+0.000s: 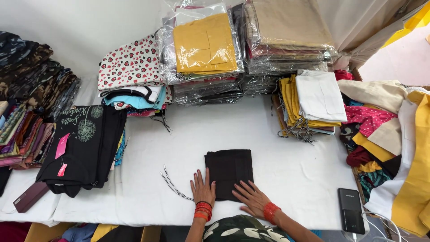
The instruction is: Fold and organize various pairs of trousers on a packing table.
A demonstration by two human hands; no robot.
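While a folded black cloth garment (pixel 229 172) lies flat near the front edge of the white-covered counter (pixel 286 170), the left hand (pixel 202 188) is laid open, fingers spread, on its left border, and the right hand (pixel 251 198) is pressed flat, fingers spread, at its lower right corner. A black-and-white striped drawstring (pixel 174 183) is seen just left of the garment. Plastic-wrapped folded clothes (pixel 206 45) are stacked behind it, and a black power bank (pixel 350 210) is placed to its right.

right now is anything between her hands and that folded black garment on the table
Nothing visible. The left hand lies flat at the left edge of the folded black garment, and the right hand rests on its lower edge, both touching it directly.
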